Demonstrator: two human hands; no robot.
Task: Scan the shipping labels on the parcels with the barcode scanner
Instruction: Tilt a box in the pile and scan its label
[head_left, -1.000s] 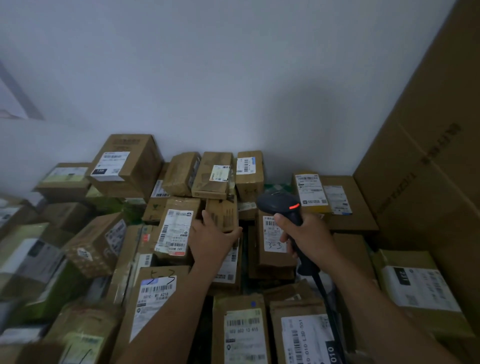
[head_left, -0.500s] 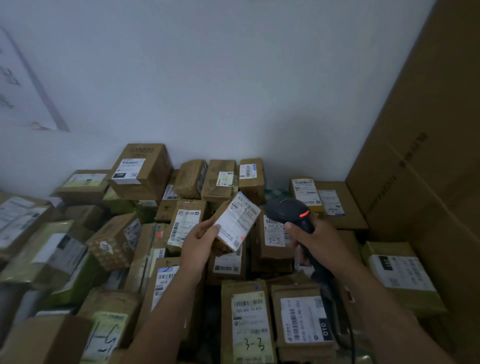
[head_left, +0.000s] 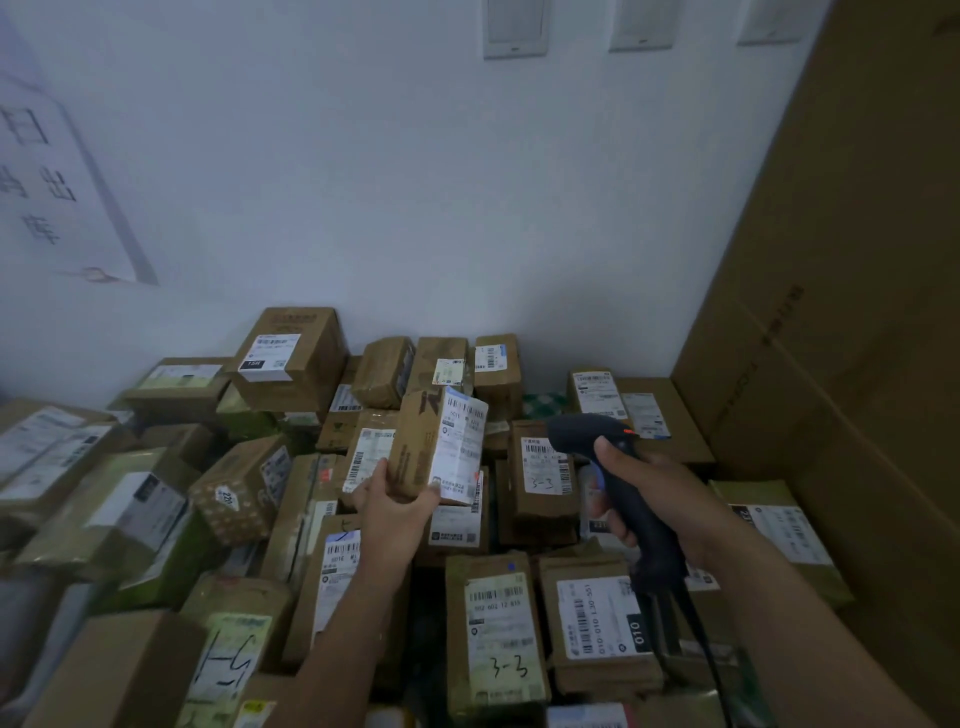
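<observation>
My left hand (head_left: 396, 505) grips the lower end of a small brown parcel (head_left: 422, 447) and holds it upright above the pile. Its white shipping label (head_left: 463, 448) faces right, toward the scanner. My right hand (head_left: 641, 496) is closed around the handle of a black barcode scanner (head_left: 587, 439). The scanner head sits just right of the label, a short gap away, with a small orange light on its top. A black cable drops from the handle past my forearm.
Several brown labelled parcels (head_left: 498, 631) are heaped against a white wall (head_left: 415, 208). A tall cardboard box (head_left: 857, 338) stands at the right. A bigger box (head_left: 288, 356) tops the pile at back left. A paper sign (head_left: 47, 171) hangs on the left wall.
My left hand lifted the small parcel off the pile and turned it upright, label toward the scanner. The scanner hand shifted slightly right. The camera view tilted upward.
</observation>
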